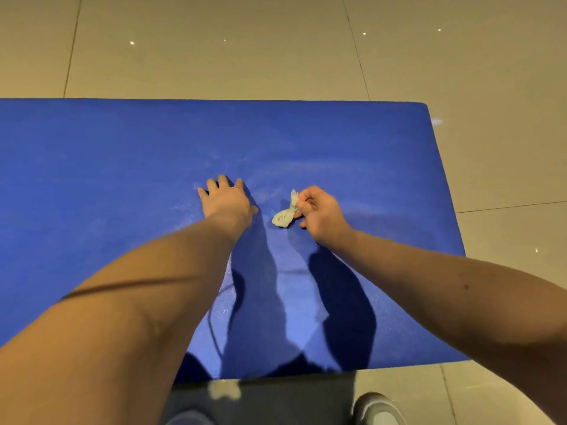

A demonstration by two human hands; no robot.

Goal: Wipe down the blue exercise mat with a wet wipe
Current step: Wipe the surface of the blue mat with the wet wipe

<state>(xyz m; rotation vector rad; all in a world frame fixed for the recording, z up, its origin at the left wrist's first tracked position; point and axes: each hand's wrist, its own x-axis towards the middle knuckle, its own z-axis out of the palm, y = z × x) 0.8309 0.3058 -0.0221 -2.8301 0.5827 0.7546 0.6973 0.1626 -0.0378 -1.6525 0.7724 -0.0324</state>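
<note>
Blue exercise mat (122,167) gets wiped: left hand (227,199) presses flat, fingers spread, while right hand (319,213) pinches a crumpled wet wipe (283,217); overlapping, even strokes would serve best.

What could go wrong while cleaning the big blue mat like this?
1. The wipe is scrunched small in the right hand, pinched by its fingers, so it may miss a lot of the wide mat.
2. The left hand lies flat on the mat beside pale streaks, so it might leave fresh marks there.
</note>
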